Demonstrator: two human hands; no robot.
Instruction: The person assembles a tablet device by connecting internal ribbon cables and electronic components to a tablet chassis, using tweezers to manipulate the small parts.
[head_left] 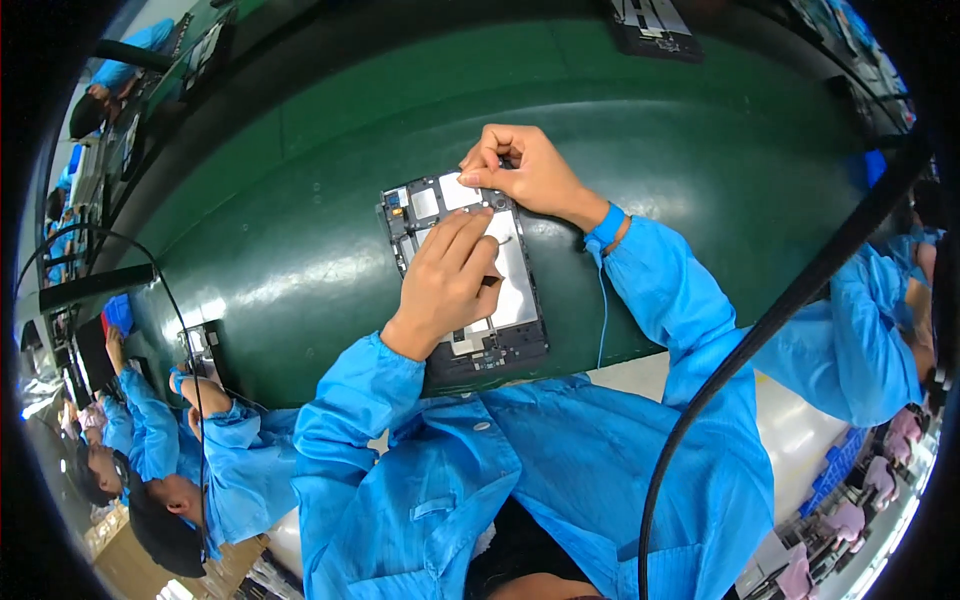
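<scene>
Fingers of left hand (448, 280) press flat on the tablet (462, 275) mid-bench (300, 250); right hand (528, 170) pinches its top corner. Uneven pressure could likely crack its open internals.

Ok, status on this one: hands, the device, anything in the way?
Left hand flat on opened tablet, fingers pressing its silver panel. Right hand pinching at tablet's top edge. Green belt around it; nothing obstructing.
</scene>
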